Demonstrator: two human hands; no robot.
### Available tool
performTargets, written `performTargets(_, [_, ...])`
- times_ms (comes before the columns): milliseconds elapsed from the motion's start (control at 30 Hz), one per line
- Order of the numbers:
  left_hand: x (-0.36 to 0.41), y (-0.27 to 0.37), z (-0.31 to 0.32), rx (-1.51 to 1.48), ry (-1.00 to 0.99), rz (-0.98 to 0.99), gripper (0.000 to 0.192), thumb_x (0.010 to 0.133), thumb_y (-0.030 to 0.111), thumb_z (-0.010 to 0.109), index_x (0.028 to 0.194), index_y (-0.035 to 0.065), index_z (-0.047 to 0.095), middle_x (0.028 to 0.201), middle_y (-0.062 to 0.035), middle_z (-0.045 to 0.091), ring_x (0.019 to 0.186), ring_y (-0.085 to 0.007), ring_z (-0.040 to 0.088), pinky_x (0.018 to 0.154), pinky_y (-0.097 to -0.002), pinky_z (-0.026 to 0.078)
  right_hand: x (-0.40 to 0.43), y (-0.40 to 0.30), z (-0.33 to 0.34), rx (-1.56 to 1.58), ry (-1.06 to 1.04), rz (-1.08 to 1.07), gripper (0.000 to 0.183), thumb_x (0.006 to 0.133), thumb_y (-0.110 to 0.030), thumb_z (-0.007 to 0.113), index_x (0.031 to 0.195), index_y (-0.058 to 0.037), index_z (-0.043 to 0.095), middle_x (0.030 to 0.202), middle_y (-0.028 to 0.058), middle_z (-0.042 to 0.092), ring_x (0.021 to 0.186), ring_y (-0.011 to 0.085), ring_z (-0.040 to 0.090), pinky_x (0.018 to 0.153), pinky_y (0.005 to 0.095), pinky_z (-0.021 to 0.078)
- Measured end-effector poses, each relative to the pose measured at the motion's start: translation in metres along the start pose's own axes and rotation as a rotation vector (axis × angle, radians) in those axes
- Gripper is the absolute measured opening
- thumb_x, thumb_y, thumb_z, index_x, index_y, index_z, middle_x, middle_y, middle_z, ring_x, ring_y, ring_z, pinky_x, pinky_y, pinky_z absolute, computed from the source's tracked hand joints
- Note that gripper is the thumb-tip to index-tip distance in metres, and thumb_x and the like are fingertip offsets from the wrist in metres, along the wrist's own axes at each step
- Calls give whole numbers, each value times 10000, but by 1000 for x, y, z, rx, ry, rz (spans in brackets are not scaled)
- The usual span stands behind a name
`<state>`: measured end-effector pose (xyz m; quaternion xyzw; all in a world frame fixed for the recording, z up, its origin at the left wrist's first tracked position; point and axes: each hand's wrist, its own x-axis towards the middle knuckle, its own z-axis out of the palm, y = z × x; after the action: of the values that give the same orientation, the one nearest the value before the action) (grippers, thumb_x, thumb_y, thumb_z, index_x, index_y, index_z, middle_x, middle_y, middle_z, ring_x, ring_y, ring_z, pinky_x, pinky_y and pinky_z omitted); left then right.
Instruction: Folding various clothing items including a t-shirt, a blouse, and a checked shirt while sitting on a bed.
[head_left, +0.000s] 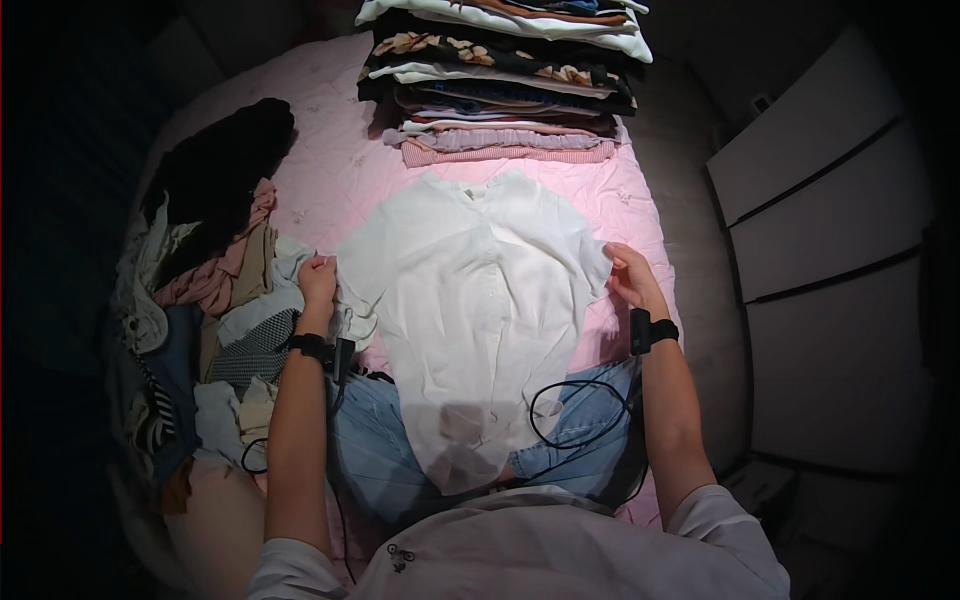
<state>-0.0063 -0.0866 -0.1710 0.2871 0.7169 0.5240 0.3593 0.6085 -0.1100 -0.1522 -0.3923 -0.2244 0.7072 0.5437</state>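
A white short-sleeved button-front shirt (480, 277) lies spread face up on a pink quilted bedspread, collar away from me, its lower part draped over my lap. My left hand (318, 281) is closed on the edge of the sleeve at the left. My right hand (631, 271) pinches the edge of the right-hand sleeve between thumb and fingers. Both wrists wear black bands with small devices and cables.
A tall stack of folded clothes (510, 82) stands beyond the collar. Loose, crumpled garments (259, 330) and a black fluffy item (232, 165) lie at the left. A looped black cable (581, 382) hangs over my jeans. White drawers (825, 247) stand right of the bed.
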Motion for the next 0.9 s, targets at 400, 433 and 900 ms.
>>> performTargets(400, [9, -14, 20, 172, 142, 15, 271, 978, 117, 624, 1155, -85, 590, 995, -174, 684, 881, -289, 657, 800, -372, 518, 25, 0, 57, -90, 365, 248, 348, 888, -126, 740, 1186, -8, 605, 1135, 115, 669, 956, 231, 666, 886, 374, 567])
performTargets(433, [19, -20, 14, 247, 218, 147, 296, 983, 143, 616, 1166, -87, 589, 1032, -214, 683, 935, -330, 660, 841, -397, 510, 34, 2, 48, -46, 276, 62, 355, 891, -104, 723, 1207, -13, 589, 1149, 113, 661, 994, 225, 660, 906, 372, 558])
performTargets(900, [-3, -12, 33, 534, 237, 319, 380, 997, 267, 579, 995, -109, 627, 975, -348, 655, 940, -512, 635, 823, -511, 500, 38, 28, 36, -292, 420, -165, 340, 984, -187, 668, 1225, 42, 598, 1119, 79, 684, 996, 173, 649, 890, 310, 522])
